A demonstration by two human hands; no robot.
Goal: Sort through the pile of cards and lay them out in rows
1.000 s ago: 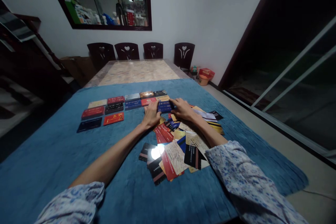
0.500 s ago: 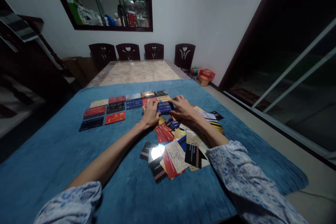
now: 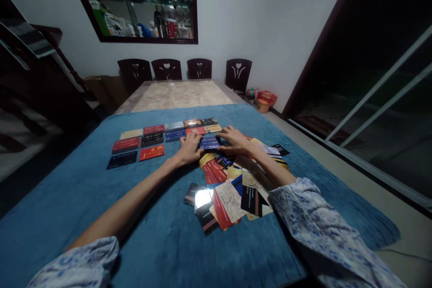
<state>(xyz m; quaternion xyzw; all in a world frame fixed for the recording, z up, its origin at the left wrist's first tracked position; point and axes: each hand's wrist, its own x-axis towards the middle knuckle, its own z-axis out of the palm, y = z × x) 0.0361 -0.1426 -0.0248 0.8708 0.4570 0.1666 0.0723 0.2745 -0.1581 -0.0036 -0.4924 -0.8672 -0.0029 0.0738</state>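
**Both hands on 1 blue card at the edge of the rows**

I read the step in hand as seating a card. My left hand and right hand are close together, each with fingertips closed on 1 short end of the blue card. The card sits at the near right corner of the rows, just beside their outermost cards. I judge that a clean finish calls for squaring the card's long edge with the rows, keeping a narrow gap to its neighbours, and lifting the fingers straight off so nothing drags. The loose heap lies nearer to me than the rows, and my right forearm covers several of its cards. I cannot tell whether the blue card lies flat on the blue cloth or slightly raised. Print on all cards is too small to read, and glare whitens 1 card in the heap.
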